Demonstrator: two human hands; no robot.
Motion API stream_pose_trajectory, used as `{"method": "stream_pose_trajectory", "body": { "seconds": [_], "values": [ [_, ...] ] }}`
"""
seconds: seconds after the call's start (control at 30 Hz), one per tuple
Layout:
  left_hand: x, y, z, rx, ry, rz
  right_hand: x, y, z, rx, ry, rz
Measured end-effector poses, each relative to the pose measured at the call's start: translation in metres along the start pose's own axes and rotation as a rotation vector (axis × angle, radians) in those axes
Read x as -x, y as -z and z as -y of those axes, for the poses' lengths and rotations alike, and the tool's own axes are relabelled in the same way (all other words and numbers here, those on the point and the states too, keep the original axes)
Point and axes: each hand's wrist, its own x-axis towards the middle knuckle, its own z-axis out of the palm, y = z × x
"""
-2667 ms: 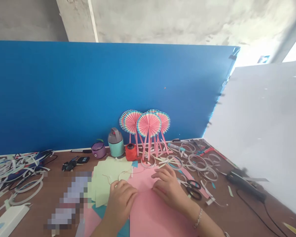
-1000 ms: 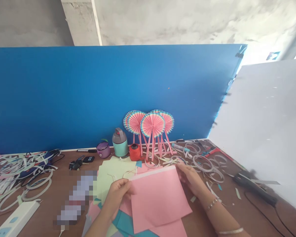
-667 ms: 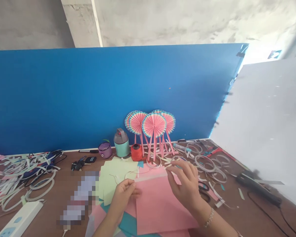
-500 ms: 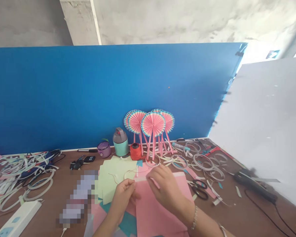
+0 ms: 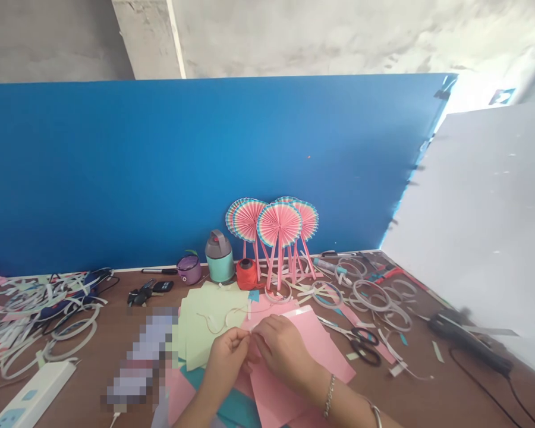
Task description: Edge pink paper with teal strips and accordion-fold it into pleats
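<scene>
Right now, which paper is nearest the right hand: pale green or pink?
The pink paper sheet, directly below the right hand; the pale green paper sheets lie farther left, by the left hand.

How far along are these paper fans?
Done: several pink paper fans stand finished. In hand: the left hand and right hand meet over a pink paper sheet, pinching something too small to tell. Left: green paper sheets lie flat, unfolded.

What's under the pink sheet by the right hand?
Teal paper shows at the lower left edge of the pink sheet, and the brown tabletop lies beyond its right edge. Everything else beneath the sheet is covered.
</scene>
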Motion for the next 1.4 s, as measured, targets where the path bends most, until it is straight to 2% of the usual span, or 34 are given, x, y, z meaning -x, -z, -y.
{"method": "stream_pose_trajectory", "body": {
  "seconds": [0.43,0.83,1.07,1.4],
  "values": [
    [0.006,-0.003,0.003,-0.107,-0.024,-0.051,-0.001,-0.001,-0.003,0.048,0.1,0.032],
    [0.008,-0.003,0.003,-0.133,-0.036,-0.037,0.0,-0.002,-0.005,-0.025,0.077,0.025],
    [0.006,-0.003,0.005,-0.144,-0.032,-0.029,-0.001,0.002,-0.004,-0.087,0.019,0.052],
    [0.007,-0.003,0.0,-0.146,-0.03,-0.038,-0.003,0.009,-0.004,-0.136,0.019,0.077]
  ]
}}
